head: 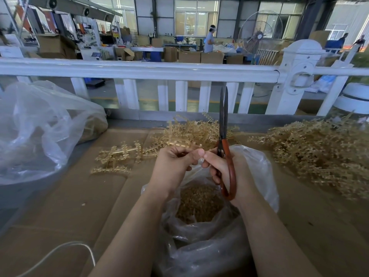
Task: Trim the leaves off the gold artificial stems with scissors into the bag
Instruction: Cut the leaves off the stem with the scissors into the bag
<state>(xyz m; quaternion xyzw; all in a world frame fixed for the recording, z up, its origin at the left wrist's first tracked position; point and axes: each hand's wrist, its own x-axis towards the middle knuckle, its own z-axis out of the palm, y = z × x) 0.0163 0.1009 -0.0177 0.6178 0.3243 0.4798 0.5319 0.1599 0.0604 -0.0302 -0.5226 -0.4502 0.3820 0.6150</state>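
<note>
**A:** Looking straight down, so where's everything sitting relative to the bag [201, 242]?

**B:** The clear plastic bag is propped open on the cardboard-covered table [69, 196], and a heap of gold leaf bits [197, 202] is seen inside it. Right above its mouth the two hands are held close together, fingertips nearly touching.

**A:** And the scissors?

**B:** The scissors [224, 140] are gripped by the right hand [223, 168], fingers curled through the red-brown handle loops. The blades are pointed up and away from the bag, and they're pretty much closed.

**A:** Left hand?

**B:** The left hand [173, 162] is curled, fingers pinched together over the bag's opening. Something thin seems to be pinched there, but it can't be made out for sure, tbh.

**A:** The stems?

**B:** A pile of gold stems [191, 130] is spread just beyond the bag, a few loose ones [119, 156] are laid beyond it to the left, and a much bigger heap [319, 152] is stacked off to the bag's right. A second, larger clear bag [40, 126] is slumped far left of it, and a white railing [139, 68] is run across behind it all.
</note>
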